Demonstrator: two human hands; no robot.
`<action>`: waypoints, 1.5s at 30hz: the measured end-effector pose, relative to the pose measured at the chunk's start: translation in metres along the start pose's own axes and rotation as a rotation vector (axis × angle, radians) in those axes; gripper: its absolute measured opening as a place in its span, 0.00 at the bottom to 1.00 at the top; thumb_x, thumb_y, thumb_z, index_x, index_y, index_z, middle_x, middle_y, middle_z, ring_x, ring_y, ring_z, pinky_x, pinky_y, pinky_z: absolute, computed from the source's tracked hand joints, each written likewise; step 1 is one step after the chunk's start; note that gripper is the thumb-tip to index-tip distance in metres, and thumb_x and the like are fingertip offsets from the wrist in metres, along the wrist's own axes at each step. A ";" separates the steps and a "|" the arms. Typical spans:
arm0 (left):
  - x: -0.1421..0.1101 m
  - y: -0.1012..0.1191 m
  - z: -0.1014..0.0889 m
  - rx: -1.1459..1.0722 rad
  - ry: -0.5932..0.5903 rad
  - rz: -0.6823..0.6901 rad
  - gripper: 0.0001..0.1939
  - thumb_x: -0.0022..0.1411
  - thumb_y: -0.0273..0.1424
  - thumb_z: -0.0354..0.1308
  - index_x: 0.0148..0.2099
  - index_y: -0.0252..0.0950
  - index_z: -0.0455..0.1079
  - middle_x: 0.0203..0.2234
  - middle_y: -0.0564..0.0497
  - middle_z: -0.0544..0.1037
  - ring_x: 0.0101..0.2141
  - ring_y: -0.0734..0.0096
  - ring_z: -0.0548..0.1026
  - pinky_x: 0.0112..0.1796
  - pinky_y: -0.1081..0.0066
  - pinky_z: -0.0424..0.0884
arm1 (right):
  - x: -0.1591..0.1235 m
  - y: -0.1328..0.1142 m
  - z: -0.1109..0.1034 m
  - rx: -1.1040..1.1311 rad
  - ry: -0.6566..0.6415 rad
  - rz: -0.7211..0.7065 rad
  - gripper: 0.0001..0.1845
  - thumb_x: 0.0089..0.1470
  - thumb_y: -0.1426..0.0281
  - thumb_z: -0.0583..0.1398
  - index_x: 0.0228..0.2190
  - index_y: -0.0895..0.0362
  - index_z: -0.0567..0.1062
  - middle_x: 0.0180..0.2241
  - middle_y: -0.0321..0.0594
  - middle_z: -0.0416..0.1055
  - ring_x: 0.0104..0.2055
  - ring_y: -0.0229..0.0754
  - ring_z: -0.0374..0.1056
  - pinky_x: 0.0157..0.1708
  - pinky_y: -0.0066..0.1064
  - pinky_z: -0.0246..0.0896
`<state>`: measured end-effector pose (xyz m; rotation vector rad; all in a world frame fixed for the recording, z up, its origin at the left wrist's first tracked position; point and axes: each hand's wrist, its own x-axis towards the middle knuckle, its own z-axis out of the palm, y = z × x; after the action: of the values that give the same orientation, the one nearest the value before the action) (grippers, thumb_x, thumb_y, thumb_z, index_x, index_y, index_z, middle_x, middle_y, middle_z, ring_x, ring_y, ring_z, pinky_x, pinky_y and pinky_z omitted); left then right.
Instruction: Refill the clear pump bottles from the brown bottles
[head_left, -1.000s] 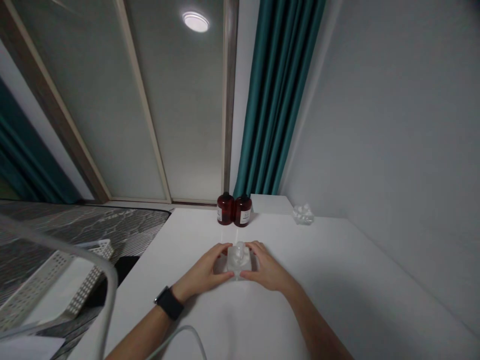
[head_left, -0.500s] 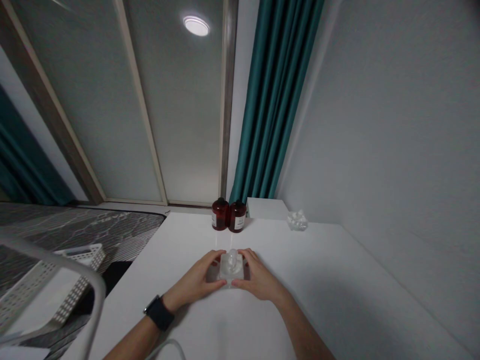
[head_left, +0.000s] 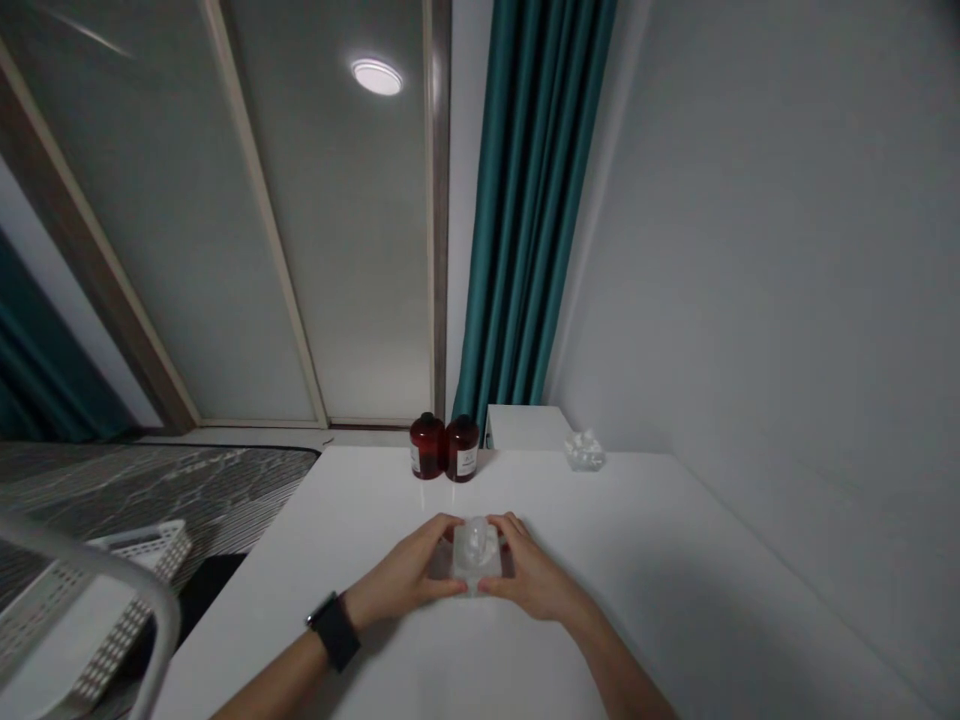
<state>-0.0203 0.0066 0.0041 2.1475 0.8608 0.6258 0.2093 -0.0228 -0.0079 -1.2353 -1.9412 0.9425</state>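
Observation:
Between my two hands, on the white table (head_left: pixel 360 490), sits a small square translucent block-like object (head_left: pixel 477 572) with a rounded clear lump on top. My left hand (head_left: pixel 412 568), with a dark watch on its wrist, grips its left side, thumb at the near corner and fingers at the far one. From the right, my right hand (head_left: pixel 536 570) holds it in the same way. What the object is exactly I cannot tell. Farther back, two dark red bottles (head_left: pixel 427 447) with white labels and black tops stand side by side.
A clear dish-like object with whitish pieces (head_left: pixel 584 451) stands at the back right, near a low white box (head_left: pixel 527 427) and the grey wall. At lower left are a white perforated basket (head_left: pixel 97 640) and a curved pale bar (head_left: pixel 97 565). A green curtain (head_left: pixel 517 250) hangs behind.
The camera view has shifted, so the table and bottles appear lower and farther left. Both hands keep their grip on the square object, which stays between them.

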 end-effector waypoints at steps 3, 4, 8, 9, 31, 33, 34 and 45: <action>0.011 0.004 0.004 -0.008 -0.032 0.015 0.28 0.56 0.33 0.67 0.56 0.37 0.62 0.49 0.44 0.74 0.49 0.56 0.72 0.51 0.59 0.69 | -0.005 0.008 -0.007 0.005 0.030 0.005 0.33 0.44 0.77 0.68 0.52 0.54 0.66 0.48 0.42 0.64 0.53 0.49 0.62 0.55 0.42 0.59; 0.015 0.005 0.006 -0.011 -0.040 0.022 0.28 0.56 0.32 0.67 0.56 0.37 0.62 0.49 0.44 0.74 0.49 0.56 0.72 0.50 0.59 0.68 | -0.007 0.011 -0.010 0.003 0.042 0.004 0.33 0.44 0.77 0.68 0.52 0.54 0.66 0.48 0.41 0.64 0.53 0.49 0.62 0.55 0.43 0.59; 0.036 0.008 0.018 -0.009 -0.059 0.041 0.27 0.54 0.30 0.67 0.55 0.37 0.62 0.48 0.45 0.74 0.47 0.56 0.72 0.49 0.58 0.69 | -0.015 0.024 -0.024 0.017 0.075 -0.001 0.33 0.46 0.75 0.68 0.53 0.53 0.65 0.48 0.41 0.64 0.53 0.48 0.62 0.55 0.43 0.59; 0.041 0.009 0.021 -0.003 -0.064 0.044 0.27 0.54 0.30 0.67 0.54 0.36 0.63 0.47 0.45 0.74 0.47 0.56 0.72 0.48 0.59 0.70 | -0.017 0.027 -0.028 0.024 0.080 -0.002 0.33 0.46 0.75 0.67 0.54 0.53 0.65 0.49 0.42 0.64 0.54 0.48 0.62 0.56 0.44 0.59; 0.147 0.023 0.079 -0.023 -0.123 0.159 0.26 0.53 0.34 0.69 0.51 0.36 0.64 0.45 0.45 0.74 0.44 0.56 0.73 0.45 0.60 0.70 | -0.042 0.081 -0.113 0.042 0.203 0.084 0.36 0.46 0.73 0.65 0.57 0.54 0.65 0.53 0.46 0.67 0.54 0.51 0.64 0.48 0.42 0.66; 0.158 0.022 0.084 -0.013 -0.119 0.159 0.28 0.52 0.33 0.70 0.52 0.36 0.64 0.45 0.45 0.74 0.45 0.56 0.73 0.46 0.59 0.70 | -0.041 0.089 -0.122 0.039 0.208 0.083 0.35 0.46 0.73 0.65 0.57 0.54 0.66 0.53 0.46 0.68 0.55 0.52 0.64 0.47 0.42 0.67; 0.163 0.021 0.087 -0.013 -0.120 0.163 0.28 0.52 0.33 0.70 0.53 0.35 0.64 0.46 0.45 0.74 0.45 0.55 0.73 0.47 0.59 0.70 | -0.040 0.094 -0.126 0.040 0.212 0.085 0.35 0.46 0.73 0.65 0.57 0.54 0.66 0.53 0.46 0.68 0.55 0.52 0.65 0.48 0.43 0.67; 0.201 0.004 0.109 -0.021 -0.008 0.151 0.30 0.55 0.31 0.66 0.58 0.35 0.61 0.48 0.44 0.74 0.48 0.57 0.73 0.52 0.56 0.69 | -0.025 0.129 -0.163 0.203 0.251 0.111 0.39 0.49 0.70 0.63 0.62 0.56 0.60 0.62 0.50 0.63 0.59 0.52 0.65 0.54 0.47 0.63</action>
<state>0.1841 0.1040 -0.0278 2.2085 0.6896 0.6986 0.4108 0.0304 -0.0317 -1.2851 -1.5566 0.9633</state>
